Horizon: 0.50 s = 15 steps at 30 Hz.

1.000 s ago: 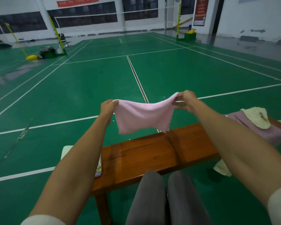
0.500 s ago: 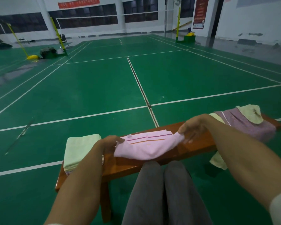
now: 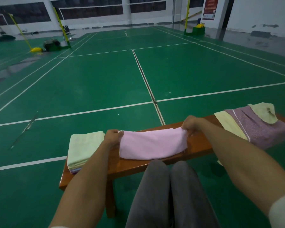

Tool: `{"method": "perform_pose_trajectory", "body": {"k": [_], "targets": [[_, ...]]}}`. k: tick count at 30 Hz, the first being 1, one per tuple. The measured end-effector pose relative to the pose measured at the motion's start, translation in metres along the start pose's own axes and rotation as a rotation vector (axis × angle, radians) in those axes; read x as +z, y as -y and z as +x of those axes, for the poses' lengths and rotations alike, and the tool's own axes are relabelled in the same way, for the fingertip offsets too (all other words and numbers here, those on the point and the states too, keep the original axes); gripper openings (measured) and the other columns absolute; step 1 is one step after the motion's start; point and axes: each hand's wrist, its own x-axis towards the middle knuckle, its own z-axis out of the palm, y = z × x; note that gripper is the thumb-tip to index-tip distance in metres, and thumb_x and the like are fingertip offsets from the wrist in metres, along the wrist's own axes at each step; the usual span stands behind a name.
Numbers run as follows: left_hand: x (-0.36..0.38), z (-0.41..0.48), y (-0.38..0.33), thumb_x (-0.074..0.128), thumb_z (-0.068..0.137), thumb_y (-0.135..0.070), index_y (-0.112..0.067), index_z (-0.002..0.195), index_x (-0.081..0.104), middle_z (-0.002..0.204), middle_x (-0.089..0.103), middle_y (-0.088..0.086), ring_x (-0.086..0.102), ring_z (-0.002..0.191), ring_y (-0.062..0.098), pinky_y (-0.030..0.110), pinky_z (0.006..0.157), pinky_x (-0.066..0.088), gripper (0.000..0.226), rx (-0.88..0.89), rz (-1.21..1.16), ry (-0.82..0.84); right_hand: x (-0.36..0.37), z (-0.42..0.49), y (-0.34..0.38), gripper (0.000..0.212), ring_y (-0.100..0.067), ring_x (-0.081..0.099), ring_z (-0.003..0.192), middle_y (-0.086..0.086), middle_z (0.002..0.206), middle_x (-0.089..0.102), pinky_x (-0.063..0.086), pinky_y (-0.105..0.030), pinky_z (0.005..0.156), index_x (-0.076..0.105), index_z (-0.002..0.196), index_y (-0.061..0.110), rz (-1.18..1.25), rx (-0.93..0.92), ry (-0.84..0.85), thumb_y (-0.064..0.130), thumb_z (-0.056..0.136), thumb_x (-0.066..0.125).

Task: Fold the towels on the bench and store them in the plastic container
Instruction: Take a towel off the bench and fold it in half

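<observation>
Pinching the pink towel [image 3: 152, 144] at both ends, left grip [image 3: 112, 137] and right grip [image 3: 190, 124] hold it on the table [image 3: 197, 145] at lower centre.

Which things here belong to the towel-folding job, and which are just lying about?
Job: pink towel, gripped by left hand and right hand; folded towel stack; unfolded towel pile; bench.
Lying about: net posts; yellow post base.

Green court floor [image 3: 92, 83] (white lines); yellow net post [image 3: 60, 24]; grey-trousered knees [image 3: 168, 186].
</observation>
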Motion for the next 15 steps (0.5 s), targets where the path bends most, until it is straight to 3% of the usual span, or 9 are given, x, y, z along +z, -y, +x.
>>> {"method": "perform_pose_trajectory", "body": {"k": [3, 9, 15], "targets": [[0.002, 0.005, 0.004, 0.064, 0.098, -0.029, -0.006, 0.099, 0.072, 0.09, 0.066, 0.012, 0.065, 0.087, 0.035, 0.049, 0.083, 0.061, 0.024, -0.006, 0.024, -0.044, 0.002, 0.013, 0.001, 0.018, -0.032, 0.074, 0.06, -0.025, 0.083, 0.072, 0.061, -0.036, 0.052, 0.068, 0.101, -0.005, -0.045, -0.006, -0.122, 0.007, 0.096, 0.057], [0.008, 0.021, 0.011, 0.065, 0.097, -0.031, -0.004, 0.113, 0.072, 0.101, 0.07, 0.013, 0.067, 0.094, 0.035, 0.052, 0.087, 0.06, 0.032, -0.009, 0.053, -0.067, 0.006, 0.031, 0.002, 0.02, -0.034, 0.075, 0.064, -0.022, 0.08, 0.073, 0.064, -0.046, 0.065, 0.071, 0.099, -0.002, -0.043, -0.024, -0.189, 0.011, 0.096, 0.057], [0.014, 0.031, 0.006, 0.063, 0.096, -0.033, -0.017, 0.094, 0.071, 0.095, 0.069, 0.008, 0.064, 0.09, 0.031, 0.044, 0.088, 0.057, 0.018, 0.023, 0.134, -0.127, 0.01, 0.046, 0.003, 0.019, -0.025, 0.072, 0.054, -0.014, 0.086, 0.073, 0.064, -0.039, 0.064, 0.073, 0.101, 0.003, -0.063, -0.013, -0.24, 0.015, 0.097, 0.059]]}}
